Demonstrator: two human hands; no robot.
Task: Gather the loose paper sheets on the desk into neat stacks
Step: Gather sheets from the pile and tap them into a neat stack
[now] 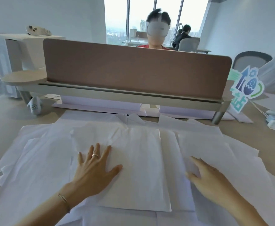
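Paper sheets (pixel 133 160) overlap loosely across the tabletop (pixel 11 124), left hand (pixel 94 167) flat and splayed at 9 o'clock, right hand (pixel 205 176) relaxed, gripping nothing, at 3; judged light, limp, slippery, best gathered by edges.

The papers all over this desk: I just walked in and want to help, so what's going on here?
A person is gathering loose paper sheets spread across the desk. The left hand lies flat, fingers spread, on a sheet in the middle. The right hand reaches onto the overlapping sheets beside it, fingers at one sheet's edge; whether it pinches the sheet is unclear. No neat stack is finished yet: sheets lie fanned out and askew up to the brown divider.
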